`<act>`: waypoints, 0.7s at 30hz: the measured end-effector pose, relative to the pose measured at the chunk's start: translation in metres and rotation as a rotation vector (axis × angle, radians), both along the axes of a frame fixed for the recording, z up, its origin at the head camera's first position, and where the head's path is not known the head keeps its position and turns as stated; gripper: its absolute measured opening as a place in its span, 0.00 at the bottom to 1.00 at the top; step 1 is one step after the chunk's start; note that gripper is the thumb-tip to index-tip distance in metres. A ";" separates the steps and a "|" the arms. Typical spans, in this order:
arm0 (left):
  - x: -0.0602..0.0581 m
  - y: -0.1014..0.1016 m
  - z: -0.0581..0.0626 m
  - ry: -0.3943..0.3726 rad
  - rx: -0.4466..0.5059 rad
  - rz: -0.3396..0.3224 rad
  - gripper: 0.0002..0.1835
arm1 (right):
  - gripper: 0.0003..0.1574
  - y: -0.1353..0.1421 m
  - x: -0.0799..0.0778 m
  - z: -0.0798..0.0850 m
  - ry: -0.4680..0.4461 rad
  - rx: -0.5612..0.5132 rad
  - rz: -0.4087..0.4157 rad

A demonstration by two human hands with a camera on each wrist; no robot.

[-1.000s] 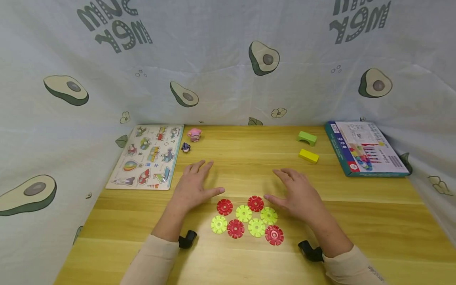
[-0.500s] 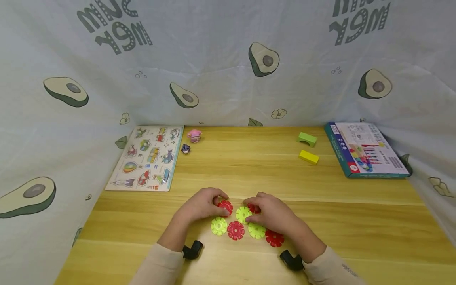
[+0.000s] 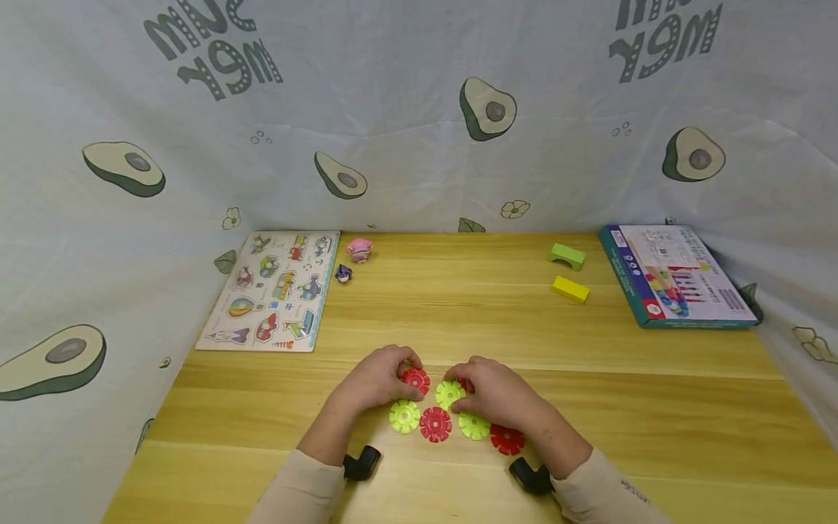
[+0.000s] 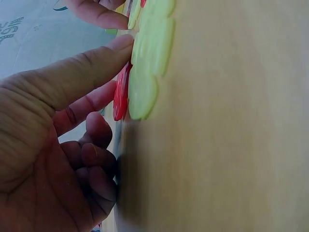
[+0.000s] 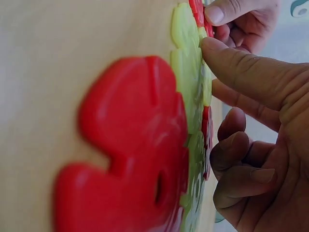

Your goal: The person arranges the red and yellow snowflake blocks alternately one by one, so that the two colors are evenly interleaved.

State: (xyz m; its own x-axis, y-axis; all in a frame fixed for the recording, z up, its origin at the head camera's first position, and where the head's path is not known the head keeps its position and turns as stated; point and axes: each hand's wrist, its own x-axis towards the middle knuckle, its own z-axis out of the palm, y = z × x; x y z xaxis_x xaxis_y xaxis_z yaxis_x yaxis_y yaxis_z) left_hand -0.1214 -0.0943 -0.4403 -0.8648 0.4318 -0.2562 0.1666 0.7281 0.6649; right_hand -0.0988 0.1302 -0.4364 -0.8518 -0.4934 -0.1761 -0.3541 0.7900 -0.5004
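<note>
Several flat, notched snowflake discs, red and yellow-green, lie grouped on the wooden table. My left hand [image 3: 376, 378] pinches the upper-left red snowflake disc [image 3: 415, 379] between thumb and index finger, at its edges. My right hand [image 3: 503, 397] has thumb and index finger at the edges of a yellow-green snowflake disc [image 3: 449, 395]; its other fingers are curled in the right wrist view. Under that hand another red disc is mostly covered. Nearer me lie a yellow-green disc [image 3: 404, 417], a red disc [image 3: 435, 424] and, by my right wrist, a red disc [image 3: 507, 439].
A picture puzzle board [image 3: 265, 291] lies at the left, with a pink figurine [image 3: 359, 249] and a small purple figurine [image 3: 343, 273] beside it. Back right are a green arch block [image 3: 567, 255], a yellow block [image 3: 571, 289] and a flat box [image 3: 677, 276]. A printed curtain hangs behind.
Both hands came down and inward from spread fingers above the table to the discs, the left onto a red one, the right onto a yellow-green one. Over the last half second they barely moved.
</note>
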 end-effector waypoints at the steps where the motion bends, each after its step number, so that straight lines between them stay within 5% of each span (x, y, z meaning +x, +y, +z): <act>1: 0.000 0.001 0.000 0.008 -0.003 -0.002 0.19 | 0.25 0.000 0.000 0.000 -0.003 0.004 -0.003; 7: 0.001 0.002 -0.002 0.032 0.030 0.003 0.19 | 0.22 -0.002 -0.001 0.002 -0.006 -0.026 -0.035; 13: -0.006 -0.009 -0.003 0.011 0.172 0.044 0.16 | 0.16 -0.004 -0.003 0.003 -0.035 -0.163 -0.069; 21: -0.034 -0.027 -0.006 0.051 0.327 0.254 0.18 | 0.10 -0.004 -0.018 0.007 -0.093 -0.319 -0.180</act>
State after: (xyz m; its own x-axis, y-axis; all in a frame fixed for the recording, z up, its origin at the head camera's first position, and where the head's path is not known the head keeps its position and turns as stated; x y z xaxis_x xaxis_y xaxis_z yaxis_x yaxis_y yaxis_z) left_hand -0.1556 -0.1218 -0.4465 -0.9624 0.2547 -0.0947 0.0479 0.5020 0.8635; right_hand -0.1168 0.1261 -0.4296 -0.9174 -0.3799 -0.1188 -0.1651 0.6347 -0.7550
